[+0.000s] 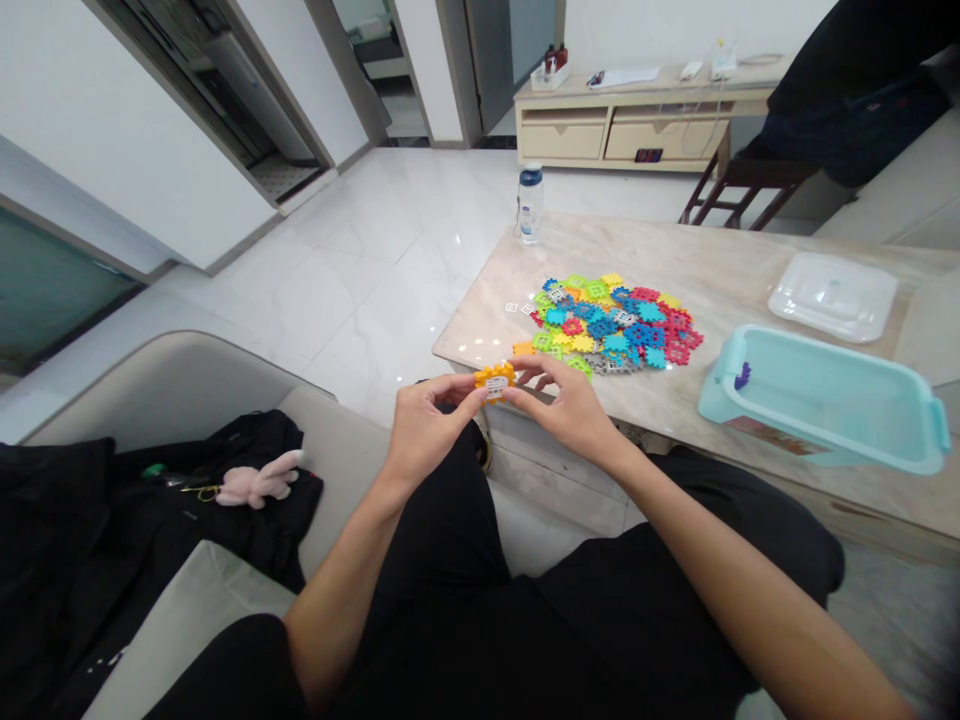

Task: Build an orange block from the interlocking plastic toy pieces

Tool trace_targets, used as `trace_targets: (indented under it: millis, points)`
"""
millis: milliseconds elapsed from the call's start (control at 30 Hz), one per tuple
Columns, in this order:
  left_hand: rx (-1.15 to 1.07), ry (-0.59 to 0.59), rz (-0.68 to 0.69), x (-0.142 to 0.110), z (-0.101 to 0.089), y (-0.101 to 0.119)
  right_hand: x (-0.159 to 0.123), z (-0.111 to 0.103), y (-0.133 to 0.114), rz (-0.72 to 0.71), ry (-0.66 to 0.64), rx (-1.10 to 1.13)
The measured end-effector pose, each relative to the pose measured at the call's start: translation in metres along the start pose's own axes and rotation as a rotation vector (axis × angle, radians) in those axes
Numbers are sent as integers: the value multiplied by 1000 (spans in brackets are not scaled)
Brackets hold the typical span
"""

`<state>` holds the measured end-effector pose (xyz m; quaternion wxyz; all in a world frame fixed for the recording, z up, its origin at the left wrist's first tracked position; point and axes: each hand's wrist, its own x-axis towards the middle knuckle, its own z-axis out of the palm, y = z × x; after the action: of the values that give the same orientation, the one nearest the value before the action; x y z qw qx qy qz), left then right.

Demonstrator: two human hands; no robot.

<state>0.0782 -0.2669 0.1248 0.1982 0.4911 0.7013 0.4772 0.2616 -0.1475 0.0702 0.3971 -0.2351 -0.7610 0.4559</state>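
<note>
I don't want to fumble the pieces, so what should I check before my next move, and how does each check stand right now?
1. Grip: ok. The left hand and right hand hold the orange-and-yellow cluster of interlocking plastic tiles from both sides.
2. Tiles firmly joined: cannot tell. Fingers cover much of the cluster.
3. Loose pile of multicoloured tiles: ok, within easy reach on the marble tabletop.
4. Stray tiles: not ok. An orange tile sits apart from the pile, near the table's edge.
5. Teal plastic box: ok, open, with its clear lid lying separately on the table.
</note>
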Motion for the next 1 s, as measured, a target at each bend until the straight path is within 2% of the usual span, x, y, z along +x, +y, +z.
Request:
trace_targets:
  millis: [133, 233, 433, 633, 733, 800, 867, 1000]
  points:
    - [-66, -33, -76, 1, 7, -7, -1, -12, -4, -300, -79, -343]
    - [-127, -77, -130, 1, 14, -10, -2, -14, -5, -379, -110, -481]
    - [-158, -118, -176, 3, 24, -20, -1, -10, -4, -358, -210, -595]
    - [-191, -118, -209, 1, 35, -31, -3, -5, 4, -327, -207, -606]
    - [-214, -112, -227, 8, 41, -40, 2, -10, 13, -328, -208, -624]
    - [-267, -97, -239, 26, 43, -50, 12, -22, 22, -311, -202, -657]
    - [-332, -91, -229, 61, 45, -60, 28, -39, 33, -267, -184, -712]
    - [-348, -210, -148, 173, 60, -75, 64, -70, 61, -166, -245, -806]
